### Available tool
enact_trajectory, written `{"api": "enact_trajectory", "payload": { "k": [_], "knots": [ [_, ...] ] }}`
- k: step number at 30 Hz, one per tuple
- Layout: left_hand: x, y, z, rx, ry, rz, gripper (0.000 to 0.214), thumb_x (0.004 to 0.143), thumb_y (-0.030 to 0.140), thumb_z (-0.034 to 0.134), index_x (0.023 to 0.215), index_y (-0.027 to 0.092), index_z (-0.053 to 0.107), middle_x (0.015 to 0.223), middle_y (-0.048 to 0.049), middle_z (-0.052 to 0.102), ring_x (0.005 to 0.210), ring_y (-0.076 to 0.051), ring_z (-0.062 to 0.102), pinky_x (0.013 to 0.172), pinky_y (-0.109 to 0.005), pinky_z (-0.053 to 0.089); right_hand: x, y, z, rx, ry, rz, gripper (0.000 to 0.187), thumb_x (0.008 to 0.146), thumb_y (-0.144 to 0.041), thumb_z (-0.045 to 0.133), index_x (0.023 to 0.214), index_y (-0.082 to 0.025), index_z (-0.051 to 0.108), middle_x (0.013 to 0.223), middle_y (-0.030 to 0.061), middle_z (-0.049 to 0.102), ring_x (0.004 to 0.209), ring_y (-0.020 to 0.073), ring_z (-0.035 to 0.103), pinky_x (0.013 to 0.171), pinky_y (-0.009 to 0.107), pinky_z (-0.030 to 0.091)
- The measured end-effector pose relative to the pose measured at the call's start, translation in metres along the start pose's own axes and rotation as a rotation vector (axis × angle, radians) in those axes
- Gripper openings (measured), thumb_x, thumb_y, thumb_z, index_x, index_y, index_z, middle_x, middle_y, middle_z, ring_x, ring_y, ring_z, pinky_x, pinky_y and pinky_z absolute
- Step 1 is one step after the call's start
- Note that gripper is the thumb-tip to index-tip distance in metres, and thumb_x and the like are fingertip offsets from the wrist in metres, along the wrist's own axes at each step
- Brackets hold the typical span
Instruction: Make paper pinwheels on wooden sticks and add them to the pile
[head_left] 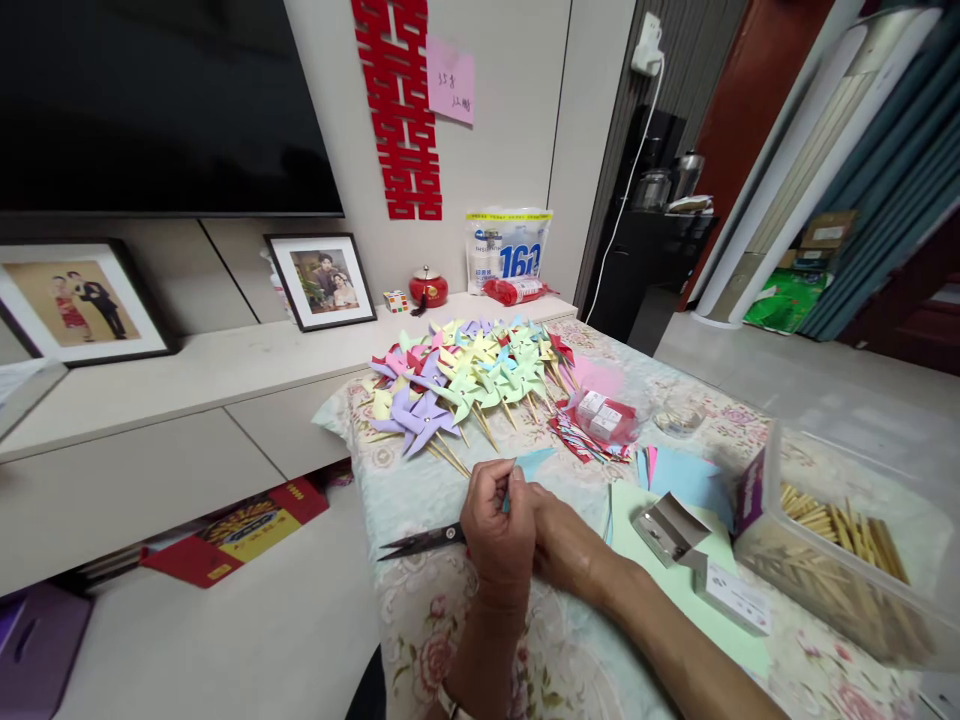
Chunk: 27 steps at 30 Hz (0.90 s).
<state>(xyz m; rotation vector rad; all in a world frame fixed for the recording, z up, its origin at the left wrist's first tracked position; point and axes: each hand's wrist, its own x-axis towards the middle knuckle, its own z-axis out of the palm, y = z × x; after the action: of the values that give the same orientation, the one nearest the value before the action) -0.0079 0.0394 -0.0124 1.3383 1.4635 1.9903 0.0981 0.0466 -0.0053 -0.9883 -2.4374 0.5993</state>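
My left hand point(496, 520) and my right hand point(559, 528) are closed together over the front of the table, fingers bent inward. Between them is a piece of light blue paper point(535, 462), its tip showing beyond my fingers; most of it is hidden. Black scissors point(424, 541) lie beside my left hand, blades toward the left and handles mostly covered by the hand. Farther back is a heap of paper pinwheels point(480, 375) on wooden sticks, in purple, green, yellow, pink and red.
A flowered cloth point(435, 640) covers the table. On the right are a clear plastic tub point(840, 580) of wooden sticks, a small opened box point(671, 528), a white box point(733, 595), green paper point(667, 600) and blue sheets point(690, 478). Red strips point(592, 440) lie under a bag.
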Motion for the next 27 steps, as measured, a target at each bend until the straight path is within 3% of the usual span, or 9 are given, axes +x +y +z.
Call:
{"api": "enact_trajectory", "payload": {
  "k": [3,7,9,13,18,21,23,27],
  "knots": [
    [0.000,-0.005,0.003,-0.112,-0.031,-0.275,0.010,0.083,0.030,0.065,0.080,0.021,0.066,0.064,0.0022,0.060,0.058,-0.014,0.056,0.060,-0.025,0.045,-0.022,0.007,-0.025,0.038,0.071,0.139,0.026,0.092,-0.011,0.046,0.099,-0.017,0.070,0.095,0.0086,0.072,0.089,0.0214,0.064,0.079,0.032,0.048],
    [0.000,-0.009,0.011,-0.295,-0.205,-0.548,0.021,0.073,0.038,0.071,0.074,0.018,0.065,0.057,0.0035,0.057,0.053,-0.012,0.051,0.053,-0.023,0.039,-0.042,0.016,-0.040,0.132,0.498,0.347,0.024,0.098,-0.029,0.049,0.102,-0.019,0.070,0.103,0.0095,0.073,0.096,0.0237,0.067,0.087,0.037,0.048],
    [-0.001,-0.008,0.015,-0.357,-0.287,-0.625,0.024,0.067,0.039,0.075,0.072,0.017,0.066,0.059,0.0021,0.060,0.055,-0.012,0.053,0.054,-0.023,0.040,-0.045,0.019,-0.038,0.262,0.638,0.406,0.026,0.097,-0.038,0.053,0.106,-0.020,0.070,0.110,0.0094,0.072,0.101,0.0246,0.066,0.090,0.038,0.049],
    [-0.004,-0.005,0.020,-0.376,-0.378,-0.695,0.028,0.058,0.037,0.078,0.073,0.017,0.066,0.052,0.0039,0.058,0.044,-0.010,0.048,0.046,-0.022,0.035,-0.047,0.025,-0.031,0.483,0.660,0.445,0.036,0.091,-0.047,0.060,0.111,-0.019,0.070,0.115,0.0111,0.069,0.104,0.0264,0.064,0.087,0.039,0.051],
    [-0.006,-0.007,0.020,-0.347,-0.452,-0.674,0.030,0.060,0.034,0.076,0.082,0.015,0.067,0.055,0.0033,0.060,0.045,-0.010,0.048,0.045,-0.021,0.035,-0.047,0.034,-0.032,0.739,0.694,0.508,0.053,0.080,-0.051,0.072,0.121,-0.018,0.066,0.116,0.0116,0.068,0.100,0.0266,0.063,0.082,0.040,0.052],
    [-0.008,-0.009,0.018,-0.351,-0.514,-0.648,0.037,0.066,0.033,0.074,0.097,0.014,0.068,0.058,0.0042,0.060,0.046,-0.009,0.048,0.046,-0.021,0.036,-0.046,0.035,-0.032,0.941,0.659,0.518,0.057,0.073,-0.045,0.080,0.121,-0.018,0.067,0.090,0.0039,0.068,0.080,0.0200,0.062,0.073,0.034,0.051],
    [-0.009,-0.008,0.016,-0.366,-0.546,-0.632,0.045,0.071,0.032,0.072,0.111,0.014,0.066,0.060,0.0053,0.059,0.046,-0.009,0.046,0.047,-0.021,0.035,-0.045,0.035,-0.030,1.010,0.639,0.511,0.056,0.071,-0.038,0.083,0.120,-0.018,0.067,0.073,-0.0028,0.060,0.069,0.0154,0.058,0.068,0.030,0.047],
    [-0.011,-0.006,0.016,-0.459,-0.548,-0.670,0.051,0.075,0.034,0.071,0.121,0.013,0.064,0.060,0.0058,0.057,0.049,-0.009,0.046,0.050,-0.021,0.035,-0.046,0.033,-0.029,1.128,0.580,0.478,0.061,0.066,-0.030,0.087,0.123,-0.019,0.066,0.071,-0.0048,0.059,0.067,0.0133,0.057,0.068,0.028,0.044]
  ]
}}
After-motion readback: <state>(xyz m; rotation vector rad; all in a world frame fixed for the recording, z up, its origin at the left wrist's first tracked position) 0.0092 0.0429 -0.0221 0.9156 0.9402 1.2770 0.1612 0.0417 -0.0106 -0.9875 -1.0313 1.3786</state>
